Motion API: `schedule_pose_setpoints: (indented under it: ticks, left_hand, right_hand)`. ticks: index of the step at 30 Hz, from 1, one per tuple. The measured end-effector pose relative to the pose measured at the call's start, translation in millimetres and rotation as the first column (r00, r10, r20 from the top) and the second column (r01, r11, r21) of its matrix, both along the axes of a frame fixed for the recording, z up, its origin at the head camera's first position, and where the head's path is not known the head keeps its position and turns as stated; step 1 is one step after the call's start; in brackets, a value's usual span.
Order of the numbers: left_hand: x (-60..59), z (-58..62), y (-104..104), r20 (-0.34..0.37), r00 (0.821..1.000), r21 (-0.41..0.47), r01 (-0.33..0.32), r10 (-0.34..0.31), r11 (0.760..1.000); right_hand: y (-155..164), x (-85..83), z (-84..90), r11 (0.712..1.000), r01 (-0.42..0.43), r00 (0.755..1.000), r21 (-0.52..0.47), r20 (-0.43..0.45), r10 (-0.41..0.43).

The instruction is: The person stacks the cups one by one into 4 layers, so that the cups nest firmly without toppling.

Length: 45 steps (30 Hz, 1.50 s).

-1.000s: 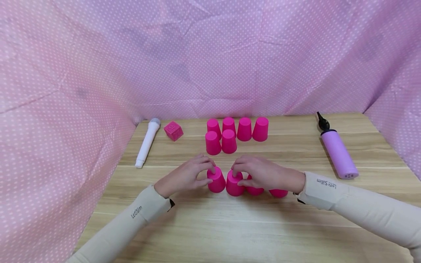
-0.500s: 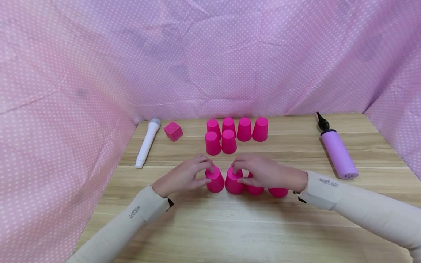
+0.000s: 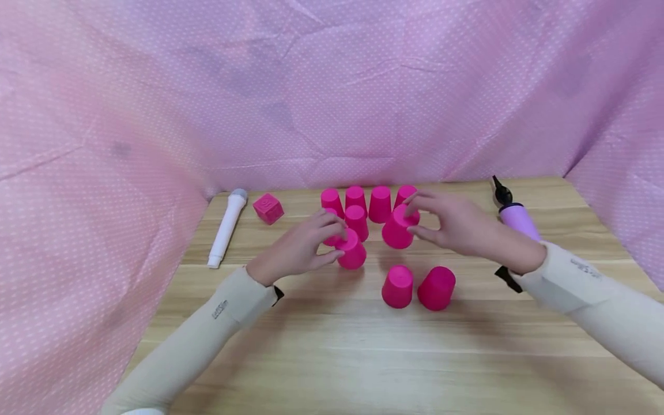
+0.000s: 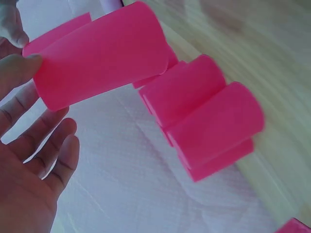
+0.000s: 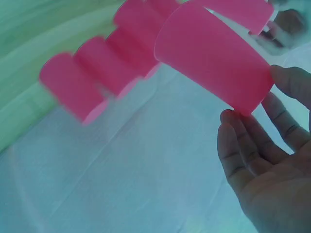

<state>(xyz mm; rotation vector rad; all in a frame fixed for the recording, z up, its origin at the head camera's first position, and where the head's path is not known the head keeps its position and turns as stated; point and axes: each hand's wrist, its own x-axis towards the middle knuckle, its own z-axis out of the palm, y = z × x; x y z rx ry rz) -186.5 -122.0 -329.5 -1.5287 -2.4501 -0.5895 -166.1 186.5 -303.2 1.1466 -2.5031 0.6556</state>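
My left hand [image 3: 297, 246] pinches a pink cup [image 3: 353, 255] near its closed top, thumb on one side and fingers on the other. The same cup [image 4: 104, 53] fills the upper part of the left wrist view. Farther right, my right hand [image 3: 459, 225] grips a second upside-down pink cup [image 3: 396, 231] by its narrow end. That cup [image 5: 214, 53] looks lifted and slightly tilted, in front of the rear cups. Several upside-down pink cups [image 3: 380, 206] stand in a group at the back, partly hidden by the hands and held cups. Two more, a left one [image 3: 397, 288] and a right one [image 3: 437, 290], stand nearer me.
A white microphone [image 3: 227, 230] lies at the back left beside a pink embossed cube [image 3: 268, 208]. On the right, a purple hand pump [image 3: 520, 222] with a black nozzle is partly behind my right forearm. Pink dotted cloth [image 3: 332, 115] hangs around the wooden table [image 3: 332, 357].
Both hands have moved forward, each taking a cup from the front row towards the rear group. The right hand also went rightward. Two cups of the front row stay behind.
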Motion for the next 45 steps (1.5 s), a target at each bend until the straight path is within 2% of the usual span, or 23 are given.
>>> schedule_pose_setpoints:
  ticks: [5, 9, 14, 20, 28, 32, 38, 42, 45]
  left_hand:
    - [-17.8, 2.6, 33, -0.044, 0.999, -0.036, -0.017, 0.015, 0.999]
    - [-37.7, -2.1, 64, 0.006, 0.997, -0.131, -0.079, 0.08, 0.988]
    - [-59.7, -14.3, 90, 0.066, 0.982, -0.254, -0.156, 0.178, 0.955]
    - [-73.5, -26.4, 100, 0.115, 0.968, -0.266, -0.185, 0.222, 0.946]
    - [-81.1, -34.1, 102, 0.124, 0.964, -0.249, -0.199, 0.235, 0.948]
    - [-81.8, -23.7, 97, 0.14, 0.961, -0.218, -0.206, 0.24, 0.954]
    - [-83.4, 7.3, 81, 0.171, 0.96, -0.064, -0.212, 0.22, 0.975]
    - [-88.8, 21.4, 67, 0.158, 0.954, 0.022, -0.263, 0.256, 0.965]
    - [-95.6, 26.0, 56, 0.146, 0.941, 0.062, -0.317, 0.306, 0.946]
  right_hand:
    - [21, -12.8, -2.8, 0.99, 0.133, 0.989, 0.045, 0.064, -0.136]
    - [32, -28.1, -15.8, 0.984, 0.166, 0.976, 0.066, 0.128, -0.174]
    - [37, -46.0, -33.9, 0.979, 0.175, 0.96, 0.101, 0.205, -0.192]
    - [35, -58.6, -47.0, 0.976, 0.184, 0.94, 0.121, 0.268, -0.21]
    - [36, -63.5, -53.4, 0.972, 0.201, 0.921, 0.125, 0.315, -0.23]
    - [38, -60.9, -42.7, 0.974, 0.209, 0.925, 0.089, 0.305, -0.227]
    - [41, -57.2, -18.0, 0.968, 0.246, 0.95, 0.048, 0.186, -0.25]
    - [39, -60.0, -6.6, 0.966, 0.258, 0.959, -0.022, 0.13, -0.253]
    - [35, -67.4, -3.0, 0.96, 0.274, 0.957, -0.063, 0.115, -0.266]
